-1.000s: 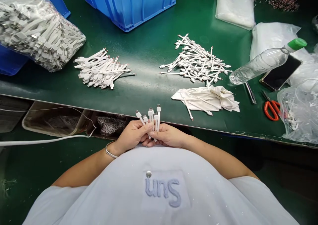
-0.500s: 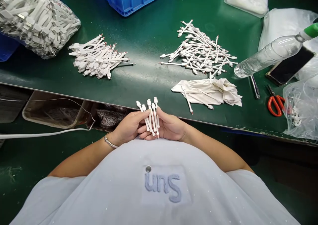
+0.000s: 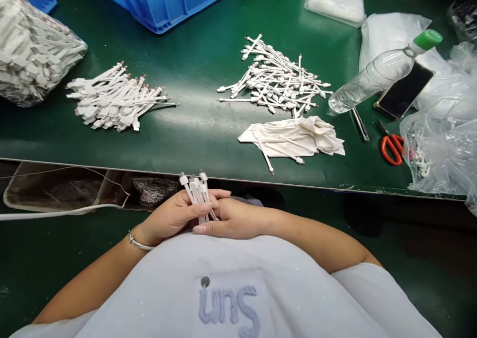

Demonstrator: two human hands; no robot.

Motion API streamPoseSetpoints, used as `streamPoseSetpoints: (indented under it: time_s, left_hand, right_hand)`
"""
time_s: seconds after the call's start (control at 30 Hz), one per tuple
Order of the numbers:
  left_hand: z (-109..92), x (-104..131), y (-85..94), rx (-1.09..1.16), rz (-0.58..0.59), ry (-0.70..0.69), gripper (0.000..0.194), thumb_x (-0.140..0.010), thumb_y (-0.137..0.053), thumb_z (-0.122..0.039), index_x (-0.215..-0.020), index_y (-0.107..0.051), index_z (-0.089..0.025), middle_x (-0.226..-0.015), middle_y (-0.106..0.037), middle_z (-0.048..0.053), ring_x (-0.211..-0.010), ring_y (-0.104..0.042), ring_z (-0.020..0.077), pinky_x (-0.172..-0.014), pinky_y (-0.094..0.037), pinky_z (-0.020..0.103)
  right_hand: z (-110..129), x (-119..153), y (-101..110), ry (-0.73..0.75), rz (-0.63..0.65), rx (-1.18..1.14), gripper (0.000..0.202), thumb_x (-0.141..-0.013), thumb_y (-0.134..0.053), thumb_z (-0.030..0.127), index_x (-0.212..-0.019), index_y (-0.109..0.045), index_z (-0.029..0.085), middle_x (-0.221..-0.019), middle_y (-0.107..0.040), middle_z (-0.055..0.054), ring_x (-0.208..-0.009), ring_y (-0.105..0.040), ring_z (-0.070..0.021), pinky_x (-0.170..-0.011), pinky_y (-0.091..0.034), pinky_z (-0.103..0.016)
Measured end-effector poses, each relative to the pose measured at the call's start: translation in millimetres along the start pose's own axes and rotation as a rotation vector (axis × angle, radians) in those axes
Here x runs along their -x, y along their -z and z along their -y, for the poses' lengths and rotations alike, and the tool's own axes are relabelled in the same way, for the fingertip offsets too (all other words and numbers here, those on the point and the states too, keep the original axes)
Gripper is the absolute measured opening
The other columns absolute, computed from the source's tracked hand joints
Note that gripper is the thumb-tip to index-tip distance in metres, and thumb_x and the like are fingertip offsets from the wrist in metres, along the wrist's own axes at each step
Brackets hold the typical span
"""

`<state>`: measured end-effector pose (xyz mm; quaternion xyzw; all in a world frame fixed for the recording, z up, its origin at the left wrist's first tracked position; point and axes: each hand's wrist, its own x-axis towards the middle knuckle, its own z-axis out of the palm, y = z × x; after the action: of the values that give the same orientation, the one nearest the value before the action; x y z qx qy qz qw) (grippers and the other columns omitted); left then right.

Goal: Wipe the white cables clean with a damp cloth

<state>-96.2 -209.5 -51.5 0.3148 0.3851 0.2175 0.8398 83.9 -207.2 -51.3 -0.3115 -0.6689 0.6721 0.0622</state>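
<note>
A small bunch of short white USB cables (image 3: 198, 191) stands between my two hands, close to my shirt and just off the table's front edge. My left hand (image 3: 173, 213) is closed round the bunch, its thumb lying across the cables. From the other side my right hand (image 3: 236, 217) grips the lower part, so the bottom ends are hidden. On the table lie a pile of white cables (image 3: 115, 99) at left and a looser pile of white cables (image 3: 279, 77) further right. A crumpled white cloth (image 3: 294, 136) has a few cables on it.
A clear bottle (image 3: 372, 77) with a green cap, a phone (image 3: 404, 90), a pen (image 3: 359, 124), red-handled scissors (image 3: 391, 148) and plastic bags (image 3: 443, 139) are at right. A blue crate (image 3: 164, 5) stands at the back, a bag of cables (image 3: 33, 44) at far left.
The cables were fanned out between both hands; now they are bunched closer together, and my right hand has turned over them. The view has shifted, so the table things appear further left.
</note>
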Motion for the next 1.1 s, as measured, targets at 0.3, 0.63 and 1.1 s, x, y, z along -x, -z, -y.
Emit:
streamPoseSetpoints:
  time_s: [0.3, 0.63, 1.1]
  left_hand:
    - [-4, -1, -7.8, 0.167, -0.075, 0.003, 0.018, -0.078, -0.073, -0.035, -0.077, -0.068, -0.018, -0.104, -0.073, 0.008, -0.092, -0.069, 0.0218, -0.079, -0.057, 0.030]
    - [-12, 10, -7.8, 0.142, -0.153, -0.099, 0.021, -0.074, -0.076, -0.037, -0.075, -0.069, -0.016, -0.087, -0.073, 0.006, -0.076, -0.068, 0.0177, -0.066, -0.057, 0.025]
    - [-23, 11, 8.8, 0.115, -0.093, -0.185, 0.025, -0.082, -0.069, -0.038, -0.084, -0.072, -0.013, -0.092, -0.073, 0.011, -0.081, -0.069, 0.0191, -0.073, -0.056, 0.027]
  right_hand:
    - [-6, 34, 6, 0.089, 0.015, -0.160, 0.034, -0.094, -0.046, 0.036, -0.114, -0.062, 0.013, -0.105, -0.062, -0.005, -0.096, -0.056, -0.0134, -0.086, -0.042, -0.024]
    - [-4, 21, 11, 0.080, 0.072, -0.215, 0.041, -0.094, -0.050, 0.032, -0.129, -0.059, 0.014, -0.127, -0.063, -0.005, -0.114, -0.058, -0.0165, -0.098, -0.041, -0.026]
    - [-3, 1, 17, 0.027, 0.070, -0.331, 0.043, -0.089, -0.055, 0.046, -0.119, -0.065, 0.016, -0.125, -0.064, -0.007, -0.115, -0.059, -0.0178, -0.100, -0.043, -0.032]
